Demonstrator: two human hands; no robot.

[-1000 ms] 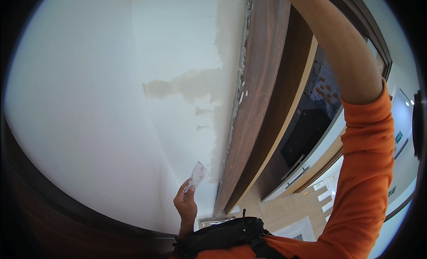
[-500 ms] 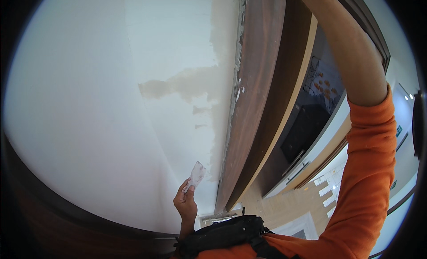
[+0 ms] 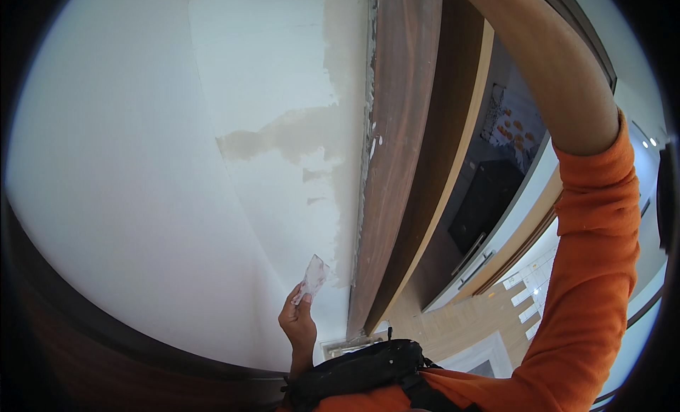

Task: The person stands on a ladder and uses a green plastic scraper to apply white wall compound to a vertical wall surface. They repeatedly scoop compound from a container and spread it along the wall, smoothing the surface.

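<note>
At seven o'clock, the left hand (image 3: 299, 325) is closed round a flat, white-smeared scraper (image 3: 312, 275). The right hand is beyond one o'clock, grip unseen. Coverage looks partial: ragged beige coating (image 3: 294, 132) borders the brown wooden frame (image 3: 400, 129); smooth white wall (image 3: 127, 171) toward nine appears uncoated.

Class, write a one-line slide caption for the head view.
Left hand gripping a small whitish scraper before a patchy wall, beside a brown wooden frame.
</note>
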